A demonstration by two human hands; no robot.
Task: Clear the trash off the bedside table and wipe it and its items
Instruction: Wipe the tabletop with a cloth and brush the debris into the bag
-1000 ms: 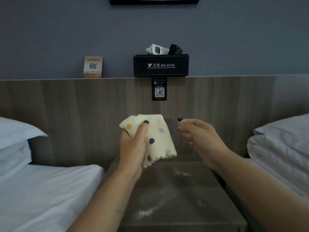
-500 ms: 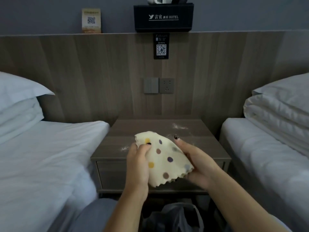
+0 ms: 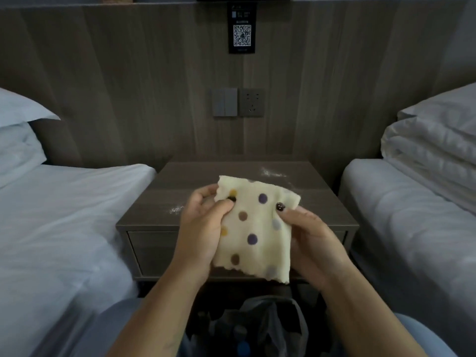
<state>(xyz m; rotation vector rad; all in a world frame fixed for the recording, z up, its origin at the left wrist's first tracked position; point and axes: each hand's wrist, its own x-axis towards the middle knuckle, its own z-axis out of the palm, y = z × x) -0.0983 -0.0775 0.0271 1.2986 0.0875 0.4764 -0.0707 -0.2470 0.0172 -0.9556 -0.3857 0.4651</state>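
Cloth (image 3: 255,228) with dots looks soft and light; left hand (image 3: 203,228) and right hand (image 3: 313,243) pinch its sides mid-frame, above the dusty worktop (image 3: 164,191).

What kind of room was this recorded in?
Most likely a hotel twin room: a bedside table stands between two white-sheeted beds, with a QR-code card on the wood headboard wall.
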